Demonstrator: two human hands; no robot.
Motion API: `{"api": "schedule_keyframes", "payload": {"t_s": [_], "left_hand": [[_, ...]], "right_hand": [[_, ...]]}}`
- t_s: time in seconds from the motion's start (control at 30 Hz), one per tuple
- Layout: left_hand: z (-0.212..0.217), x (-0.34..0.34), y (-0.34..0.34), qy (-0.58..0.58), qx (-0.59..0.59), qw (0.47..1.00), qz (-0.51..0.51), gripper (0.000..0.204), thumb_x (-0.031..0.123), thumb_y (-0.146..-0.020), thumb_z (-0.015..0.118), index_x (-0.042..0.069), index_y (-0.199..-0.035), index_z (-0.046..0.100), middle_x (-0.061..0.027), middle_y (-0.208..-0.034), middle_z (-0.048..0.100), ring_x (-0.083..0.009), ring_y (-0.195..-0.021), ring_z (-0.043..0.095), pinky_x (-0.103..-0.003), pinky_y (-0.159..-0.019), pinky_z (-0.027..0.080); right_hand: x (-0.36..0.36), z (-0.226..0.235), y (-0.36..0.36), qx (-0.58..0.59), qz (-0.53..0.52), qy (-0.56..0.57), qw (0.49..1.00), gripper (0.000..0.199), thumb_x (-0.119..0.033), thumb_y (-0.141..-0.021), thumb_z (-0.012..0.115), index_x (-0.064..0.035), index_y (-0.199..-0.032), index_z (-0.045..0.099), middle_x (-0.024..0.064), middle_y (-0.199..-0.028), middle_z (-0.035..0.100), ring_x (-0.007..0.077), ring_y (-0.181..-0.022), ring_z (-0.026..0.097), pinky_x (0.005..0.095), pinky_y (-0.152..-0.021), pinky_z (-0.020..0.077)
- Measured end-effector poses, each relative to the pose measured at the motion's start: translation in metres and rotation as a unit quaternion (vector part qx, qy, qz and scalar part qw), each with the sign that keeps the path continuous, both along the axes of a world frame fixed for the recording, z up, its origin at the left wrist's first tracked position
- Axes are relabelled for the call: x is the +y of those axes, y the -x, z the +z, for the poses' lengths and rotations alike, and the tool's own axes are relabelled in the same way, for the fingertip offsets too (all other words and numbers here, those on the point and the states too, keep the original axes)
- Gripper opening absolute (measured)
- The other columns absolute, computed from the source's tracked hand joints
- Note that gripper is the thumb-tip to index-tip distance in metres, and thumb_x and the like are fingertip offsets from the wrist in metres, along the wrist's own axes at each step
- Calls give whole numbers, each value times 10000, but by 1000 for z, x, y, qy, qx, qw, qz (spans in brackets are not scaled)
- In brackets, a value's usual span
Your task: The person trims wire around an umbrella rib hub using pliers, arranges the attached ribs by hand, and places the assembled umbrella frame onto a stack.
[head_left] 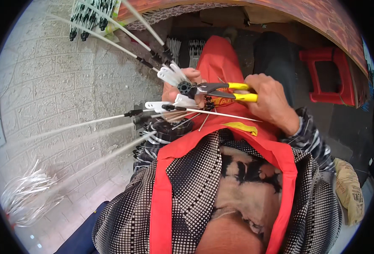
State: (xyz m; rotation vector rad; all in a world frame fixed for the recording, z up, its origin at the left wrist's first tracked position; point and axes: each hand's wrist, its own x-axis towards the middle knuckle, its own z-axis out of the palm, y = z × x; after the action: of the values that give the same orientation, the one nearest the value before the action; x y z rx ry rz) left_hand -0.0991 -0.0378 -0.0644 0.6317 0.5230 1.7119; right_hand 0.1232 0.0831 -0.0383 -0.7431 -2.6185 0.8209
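My left hand (194, 76) is closed around a round black hub (184, 87) with holes in its face. White plastic tabs (170, 76) crowd around the hub, and long thin white rods (98, 120) with black fittings fan out to the left. My right hand (269, 97) grips pliers (246, 98) with yellow handles and dark jaws. The jaw tips meet the hub's right side; what lies between them is too small to tell. Below the hub, one white rod (233, 116) points right across the red apron (220, 55) on my lap.
More white rods with black fittings (91, 19) hang at the upper left by the pale brick-patterned wall (68, 63). A wood-patterned table edge (314, 21) curves overhead. At right stands a red stool (305, 76); a tan sack (350, 190) sits lower right. Shiny white strips (30, 194) lie lower left.
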Motion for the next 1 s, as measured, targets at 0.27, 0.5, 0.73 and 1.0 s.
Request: {"api": "schedule_keyframes", "payload": {"t_s": [0.27, 0.5, 0.73, 1.0], "left_hand": [[5, -3, 6, 5, 51, 999, 14, 735, 404, -783, 752, -159, -1182, 499, -223, -778, 634, -237, -590, 643, -307, -502, 563], [7, -1, 7, 8, 62, 998, -13, 755, 402, -775, 756, -163, -1198, 490, -216, -789, 630, -238, -613, 651, -310, -531, 573], [-2, -3, 17, -27, 75, 991, -108, 805, 372, -759, 775, -152, -1278, 451, -221, -849, 629, -241, -671, 663, -311, -591, 577], [-7, -3, 18, -11, 86, 985, -146, 817, 312, -737, 792, -97, -1344, 431, -220, -852, 616, -246, -678, 650, -325, -593, 563]], "right_hand": [[-1, -8, 7, 11, -17, 56, 998, 231, -241, -771, 738, -50, -818, 618, 128, -762, 613, 319, -726, 586, 413, -648, 464], [10, 10, 3, 32, -16, 8, 999, 227, -245, -757, 743, -51, -791, 630, 121, -740, 614, 317, -716, 591, 417, -635, 469], [58, 63, -3, -72, 61, -71, 993, 205, -205, -683, 764, -56, -757, 643, 114, -713, 615, 318, -711, 604, 424, -625, 478], [81, 88, 10, -76, 154, -196, 965, 238, -224, -677, 757, -47, -742, 612, 106, -719, 612, 314, -725, 606, 412, -641, 484]]}}
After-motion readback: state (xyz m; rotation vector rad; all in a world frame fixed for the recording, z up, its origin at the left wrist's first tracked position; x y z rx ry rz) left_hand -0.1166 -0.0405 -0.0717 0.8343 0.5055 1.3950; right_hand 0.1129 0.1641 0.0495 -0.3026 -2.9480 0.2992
